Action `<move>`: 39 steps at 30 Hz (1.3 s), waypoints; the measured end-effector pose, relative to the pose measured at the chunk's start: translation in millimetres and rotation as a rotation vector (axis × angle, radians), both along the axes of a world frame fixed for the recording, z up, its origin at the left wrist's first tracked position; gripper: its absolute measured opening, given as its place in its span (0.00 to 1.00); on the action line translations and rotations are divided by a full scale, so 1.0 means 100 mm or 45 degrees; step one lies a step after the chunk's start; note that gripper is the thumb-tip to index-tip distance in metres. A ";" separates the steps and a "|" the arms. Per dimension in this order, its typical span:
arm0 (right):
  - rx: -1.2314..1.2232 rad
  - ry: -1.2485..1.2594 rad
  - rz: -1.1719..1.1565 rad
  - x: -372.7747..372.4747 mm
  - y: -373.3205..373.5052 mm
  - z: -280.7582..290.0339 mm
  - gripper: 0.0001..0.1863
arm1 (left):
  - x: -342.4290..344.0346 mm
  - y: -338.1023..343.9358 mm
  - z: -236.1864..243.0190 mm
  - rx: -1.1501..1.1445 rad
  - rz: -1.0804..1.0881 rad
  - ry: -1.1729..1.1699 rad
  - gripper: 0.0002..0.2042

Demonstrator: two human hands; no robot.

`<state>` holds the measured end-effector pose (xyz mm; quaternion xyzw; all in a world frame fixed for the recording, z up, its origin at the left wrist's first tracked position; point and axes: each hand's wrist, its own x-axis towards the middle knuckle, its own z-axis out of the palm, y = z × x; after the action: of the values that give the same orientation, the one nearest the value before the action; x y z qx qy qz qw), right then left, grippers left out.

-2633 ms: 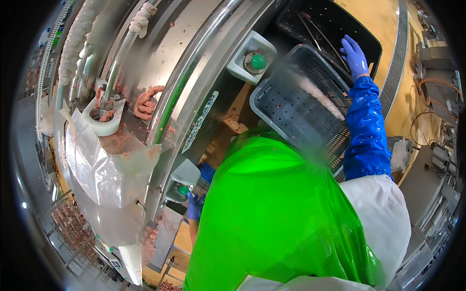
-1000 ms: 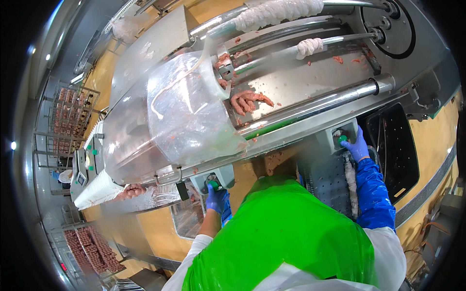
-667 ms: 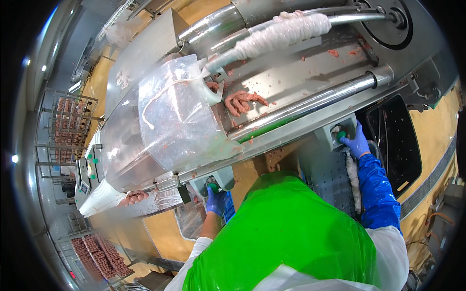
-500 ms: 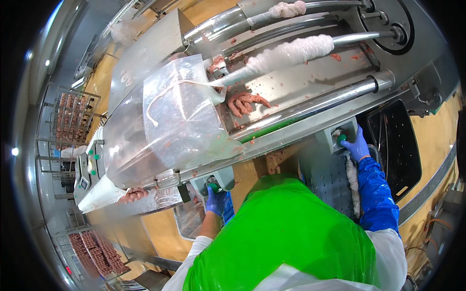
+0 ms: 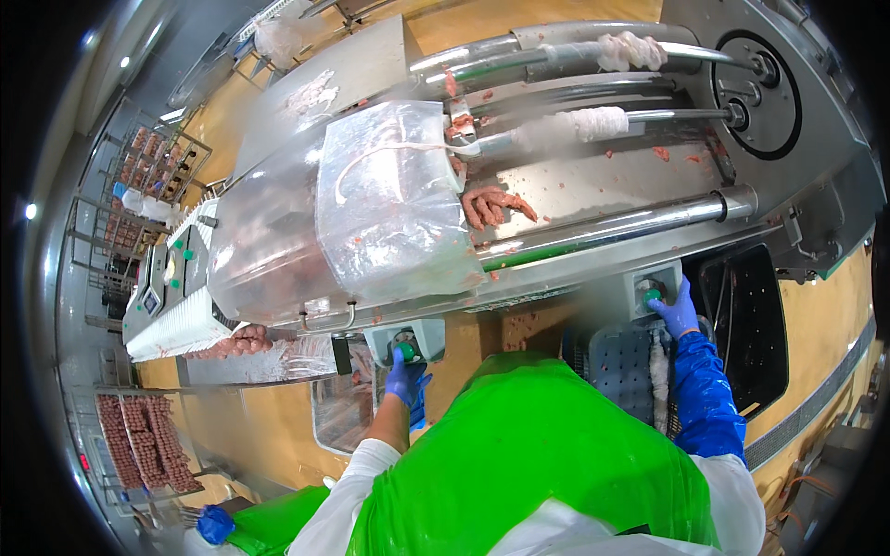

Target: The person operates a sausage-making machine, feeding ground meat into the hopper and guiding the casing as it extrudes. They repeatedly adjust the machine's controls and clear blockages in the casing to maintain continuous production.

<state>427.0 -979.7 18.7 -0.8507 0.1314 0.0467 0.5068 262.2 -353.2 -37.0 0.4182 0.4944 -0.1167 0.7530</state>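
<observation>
My left hand [image 5: 404, 378], in a blue glove, reaches under the machine's front edge. Its thumb rests on a green push button [image 5: 404, 352] in a grey housing [image 5: 432, 339], with the fingers apart below. Farther right, my right hand [image 5: 681, 313], gloved in blue, has its thumb on a second green button [image 5: 653, 297]. Its fingers stretch along the side of that grey housing [image 5: 664, 276]. Neither hand holds anything loose. Above them, gathered white casing [image 5: 579, 128] sits on the nearer metal tube [image 5: 681, 115]. Another bunch of casing [image 5: 632, 53] is on the far tube.
Pinkish meat scraps [image 5: 496, 206] lie on the machine bed beside a clear plastic cover [image 5: 394, 199]. A black crate [image 5: 749, 324] and grey perforated bin [image 5: 621, 366] stand right. Sausage racks [image 5: 148, 440] hang left. Another person in a green apron [image 5: 278, 521] is at lower left.
The view has shifted, moving the machine rightward in the picture. Casing on the nearer tube looks shorter. Another person has come into view at lower left. Both thumbs remain on the buttons.
</observation>
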 end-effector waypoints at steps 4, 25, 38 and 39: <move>-0.011 -0.005 0.030 0.02 -0.07 -0.12 0.52 | 0.00 0.01 -0.02 -0.007 -0.026 -0.014 0.45; -0.202 -0.282 -0.298 -0.21 0.12 -0.38 0.52 | 0.01 0.15 -0.10 -0.132 -0.312 0.042 0.36; 0.213 0.207 0.237 -1.26 4.18 -0.23 0.48 | -0.73 2.79 0.06 0.373 -1.208 -0.301 0.32; 0.182 0.195 0.252 -1.20 4.35 -0.20 0.50 | -0.75 2.92 0.02 0.342 -1.158 -0.280 0.32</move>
<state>307.3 -544.4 -1.2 -0.8152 0.0813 0.1705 0.5476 187.2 -61.3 -35.0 0.6953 0.1895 -0.3243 0.6128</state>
